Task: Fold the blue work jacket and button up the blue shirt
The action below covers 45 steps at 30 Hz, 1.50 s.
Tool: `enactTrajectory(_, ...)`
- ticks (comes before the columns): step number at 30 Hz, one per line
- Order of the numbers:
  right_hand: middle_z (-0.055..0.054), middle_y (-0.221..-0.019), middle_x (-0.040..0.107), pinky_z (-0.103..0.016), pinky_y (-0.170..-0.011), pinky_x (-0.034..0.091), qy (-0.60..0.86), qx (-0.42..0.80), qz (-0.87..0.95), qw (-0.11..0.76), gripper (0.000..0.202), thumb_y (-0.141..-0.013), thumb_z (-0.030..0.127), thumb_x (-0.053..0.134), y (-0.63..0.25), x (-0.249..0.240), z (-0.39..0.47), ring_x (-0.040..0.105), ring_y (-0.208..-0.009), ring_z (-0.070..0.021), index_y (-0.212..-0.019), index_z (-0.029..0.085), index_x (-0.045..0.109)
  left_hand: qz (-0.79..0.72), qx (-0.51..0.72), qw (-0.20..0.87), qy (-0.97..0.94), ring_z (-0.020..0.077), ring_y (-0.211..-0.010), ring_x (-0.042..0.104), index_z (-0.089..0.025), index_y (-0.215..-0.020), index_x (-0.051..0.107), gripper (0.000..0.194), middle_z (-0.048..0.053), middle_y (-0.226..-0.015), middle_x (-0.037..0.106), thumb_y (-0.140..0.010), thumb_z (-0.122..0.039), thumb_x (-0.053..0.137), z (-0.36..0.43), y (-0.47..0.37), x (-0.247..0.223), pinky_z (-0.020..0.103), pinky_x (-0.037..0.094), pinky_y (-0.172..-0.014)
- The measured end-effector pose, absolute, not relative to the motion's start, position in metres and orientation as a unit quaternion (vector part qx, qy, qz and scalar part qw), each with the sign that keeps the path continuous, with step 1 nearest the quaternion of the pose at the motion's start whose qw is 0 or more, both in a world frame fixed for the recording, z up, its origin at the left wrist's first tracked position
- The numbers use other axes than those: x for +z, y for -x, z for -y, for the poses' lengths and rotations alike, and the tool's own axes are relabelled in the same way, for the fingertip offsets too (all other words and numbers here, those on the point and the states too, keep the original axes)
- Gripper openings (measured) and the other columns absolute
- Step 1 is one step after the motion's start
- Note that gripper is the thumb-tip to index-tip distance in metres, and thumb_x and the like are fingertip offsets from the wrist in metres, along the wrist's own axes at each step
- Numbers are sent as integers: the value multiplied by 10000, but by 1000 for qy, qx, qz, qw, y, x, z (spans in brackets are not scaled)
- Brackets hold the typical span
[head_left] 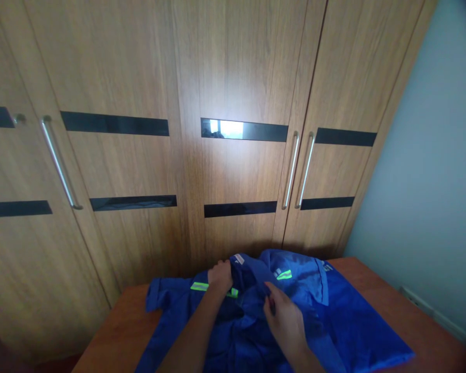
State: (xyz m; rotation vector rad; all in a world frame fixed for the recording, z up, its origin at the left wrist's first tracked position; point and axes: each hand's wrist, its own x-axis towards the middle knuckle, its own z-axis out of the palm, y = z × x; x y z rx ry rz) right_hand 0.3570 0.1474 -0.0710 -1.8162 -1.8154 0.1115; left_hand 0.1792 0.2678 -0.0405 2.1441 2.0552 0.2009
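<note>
A blue garment (252, 300) with yellow-green and silver strips lies spread and wrinkled on the reddish-brown table (120, 316). Near its collar, my left hand (220, 275) is closed on the fabric, left of a small white label. My right hand (282, 315) pinches the cloth just right of the garment's middle, its thumb and index finger together and the other fingers curled in. The garment's short sleeve reaches out on the left side. Beneath the right sleeve, a smoother blue piece (361, 321) extends to the right; whether it is separate I cannot tell.
A wooden wardrobe (233, 171) with dark glossy strips and metal handles stands directly behind the table. At the right is a pale wall (431, 181), with a white socket strip (419, 303) low down beside the table.
</note>
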Motion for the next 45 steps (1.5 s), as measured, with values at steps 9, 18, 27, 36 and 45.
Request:
enactTrajectory(9, -99, -875, 716, -327, -680, 496, 723, 36, 675, 143, 353, -930, 354, 387, -356, -42, -160, 690, -815, -257, -818, 203, 685, -688, 99, 57, -717, 211, -946, 627, -156, -981, 634, 159, 72, -1022, 660, -882, -254, 557, -251, -161, -32, 386, 488, -828)
enactTrajectory(18, -165, -908, 698, -338, -728, 473, 722, 18, 676, 150, 170, -798, 116, 545, -346, -24, -207, 675, -875, -277, -929, 131, 652, -692, 226, -9, -685, 193, -958, 603, -233, -963, 582, 191, 42, -1017, 635, -867, -233, 417, -205, -133, 1, 262, 425, -767)
enactTrajectory(27, -67, -1159, 656, -257, -925, 426, 646, 29, 699, 306, 358, -882, 206, 396, -382, -28, -166, 603, -1063, -182, -1175, 196, 600, -688, 152, -16, -710, 242, -986, 592, -205, -978, 566, 261, 81, -1011, 653, -749, -125, 468, -133, -86, -33, 341, 407, -856)
enactTrajectory(36, -40, -868, 667, -270, -730, 454, 613, 87, 745, 249, 249, -905, 318, 423, -397, -53, -129, 627, -816, -193, -903, 230, 656, -653, 123, -34, -747, 257, -996, 611, -196, -1004, 582, 216, 111, -1058, 658, -882, -296, 435, -137, -107, -11, 345, 428, -839)
enactTrajectory(45, -21, -817, 635, -262, -711, 448, 617, 6, 747, 247, 223, -902, 265, 436, -419, -8, -131, 606, -784, -172, -782, 226, 619, -612, 85, -38, -785, 243, -878, 656, -206, -883, 636, 303, 93, -941, 693, -938, -306, 355, -147, -90, 27, 323, 463, -737)
